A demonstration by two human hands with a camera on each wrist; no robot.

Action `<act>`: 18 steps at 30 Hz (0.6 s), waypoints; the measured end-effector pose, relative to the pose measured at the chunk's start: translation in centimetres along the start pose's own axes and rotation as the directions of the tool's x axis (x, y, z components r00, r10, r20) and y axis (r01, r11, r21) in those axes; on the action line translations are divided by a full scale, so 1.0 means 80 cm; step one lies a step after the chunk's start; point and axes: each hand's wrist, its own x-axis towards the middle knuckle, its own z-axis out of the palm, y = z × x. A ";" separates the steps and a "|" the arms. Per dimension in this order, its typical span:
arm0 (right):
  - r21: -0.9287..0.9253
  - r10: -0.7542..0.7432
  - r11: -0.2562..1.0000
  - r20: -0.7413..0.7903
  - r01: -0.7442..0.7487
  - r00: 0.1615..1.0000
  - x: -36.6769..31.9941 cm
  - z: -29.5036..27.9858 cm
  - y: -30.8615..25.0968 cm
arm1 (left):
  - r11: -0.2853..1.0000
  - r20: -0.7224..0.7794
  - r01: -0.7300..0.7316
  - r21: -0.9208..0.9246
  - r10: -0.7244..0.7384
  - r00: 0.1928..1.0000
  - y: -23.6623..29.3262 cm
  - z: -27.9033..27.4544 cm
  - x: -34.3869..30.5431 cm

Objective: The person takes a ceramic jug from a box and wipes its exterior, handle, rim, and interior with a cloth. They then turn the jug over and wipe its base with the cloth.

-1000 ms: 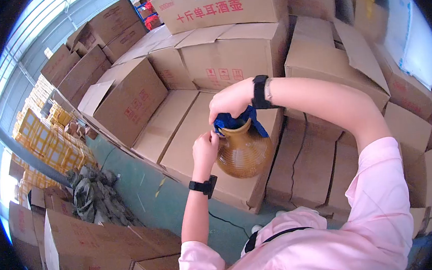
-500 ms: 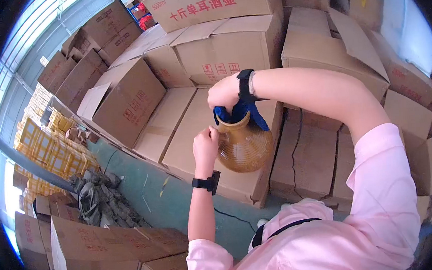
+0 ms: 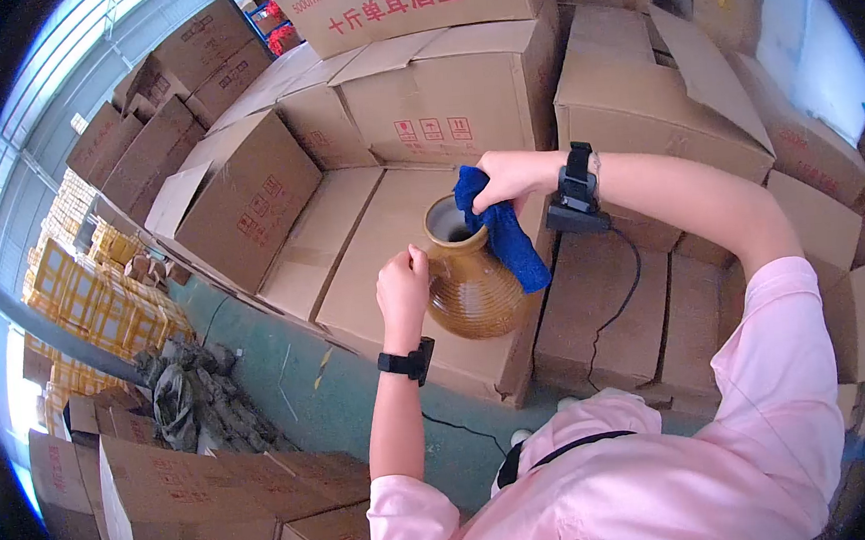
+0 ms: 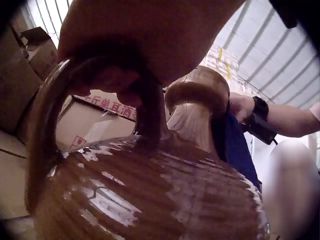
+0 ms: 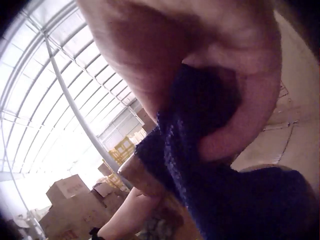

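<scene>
In the head view, the left hand (image 3: 403, 287) curls at one side of a brown jug (image 3: 480, 297); the right hand (image 3: 518, 177), elbow bent outward, pinches a blue cloth (image 3: 513, 249) at the jug's neck. Beneath both hands lies a box top (image 3: 362, 260), with green floor (image 3: 257, 342) open left of the left hand. Stacked boxes (image 3: 440, 89) stand beyond the hands; a cable (image 3: 637, 268) hangs below the right wrist. In the left wrist view, fingers wrap the handle (image 4: 42, 117) above the jug's body. In the right wrist view, the cloth is gripped between thumb and fingers, draping below.
</scene>
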 end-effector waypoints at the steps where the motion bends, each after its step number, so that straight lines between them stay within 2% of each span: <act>1: 0.075 -0.008 0.997 -0.040 0.011 0.999 -0.006 0.003 -0.002 | 1.000 -0.008 -0.011 -0.004 0.010 1.000 -0.001 0.001 0.000; 6: 0.120 -0.127 0.982 -0.134 0.144 0.983 -0.001 0.012 0.007 | 0.997 -0.061 -0.073 -0.030 0.071 0.996 -0.010 0.008 0.003; 9: -0.136 -0.133 0.985 -0.172 0.110 0.976 0.002 0.007 -0.004 | 0.999 -0.046 -0.027 -0.021 0.026 0.999 -0.002 0.003 0.000; 13: -0.193 -0.214 0.966 -0.235 0.170 0.948 0.020 0.005 0.001 | 1.000 -0.086 0.004 -0.025 -0.006 0.996 0.014 -0.005 -0.013; 16: -0.279 -0.377 0.914 -0.316 0.295 0.871 0.039 0.007 0.009 | 1.000 -0.127 0.004 0.028 0.000 0.992 0.013 -0.002 -0.017; 18: -0.073 -0.377 0.921 -0.417 0.384 0.827 0.051 0.012 0.018 | 0.997 -0.136 0.019 0.069 -0.009 0.991 0.012 0.000 -0.017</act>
